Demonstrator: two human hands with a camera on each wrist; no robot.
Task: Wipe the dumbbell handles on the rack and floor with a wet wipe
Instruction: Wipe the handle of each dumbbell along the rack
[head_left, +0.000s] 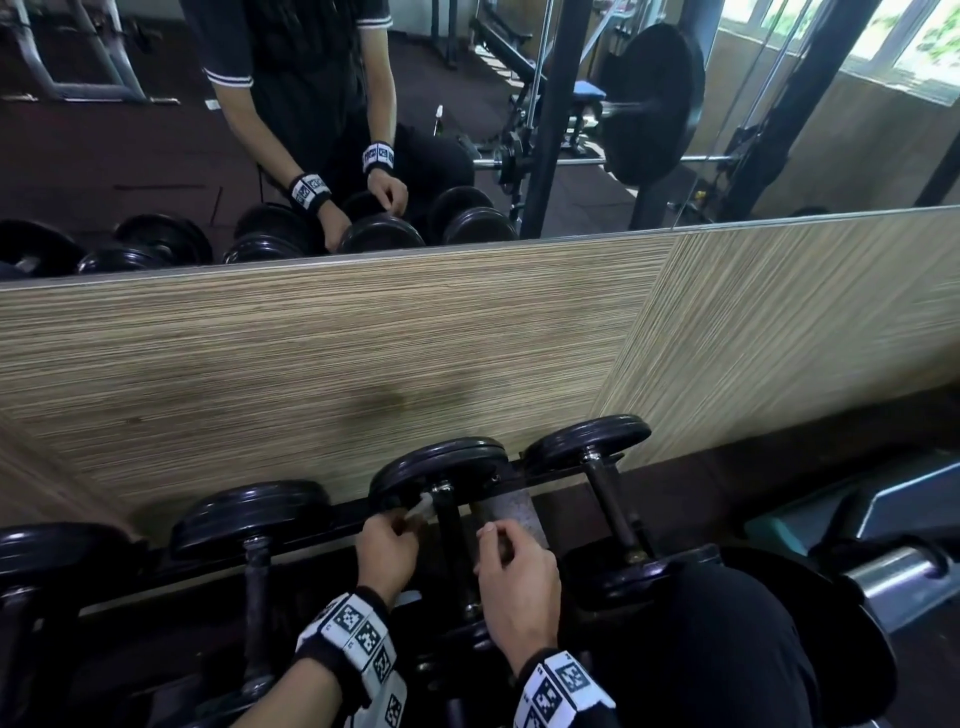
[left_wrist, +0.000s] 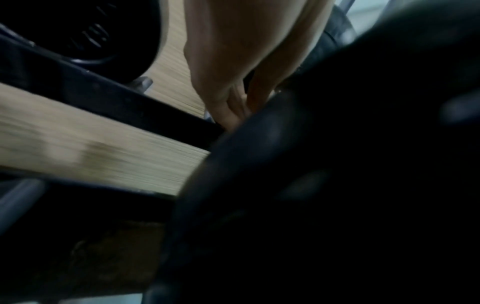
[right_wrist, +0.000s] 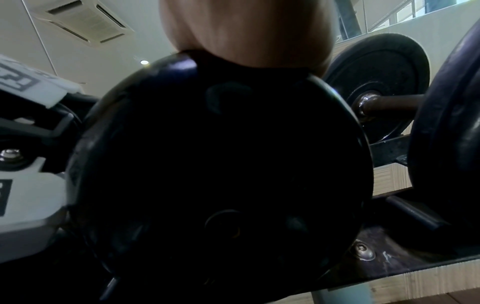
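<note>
Several black dumbbells lie on a low black rack (head_left: 340, 515) against the wall. My left hand (head_left: 400, 530) pinches a white wet wipe (head_left: 420, 508) just left of the middle dumbbell's dark handle (head_left: 451, 535), near its far plate (head_left: 441, 462). On the other side of that handle my right hand (head_left: 496, 543) hovers with loosely curled fingers, and I see nothing in it. In the left wrist view my left hand (left_wrist: 233, 98) is blurred behind a dark plate (left_wrist: 337, 185). The right wrist view shows only my palm (right_wrist: 246, 30) above the near plate (right_wrist: 221, 164); the fingers are hidden.
A neighbouring dumbbell (head_left: 610, 501) lies to the right and another (head_left: 257, 566) to the left. A wood-grain panel (head_left: 363, 364) backs the rack, with a mirror (head_left: 130, 156) above it. A padded bench (head_left: 893, 519) stands at the right, and my black-clad knee (head_left: 727, 649) is close to the rack.
</note>
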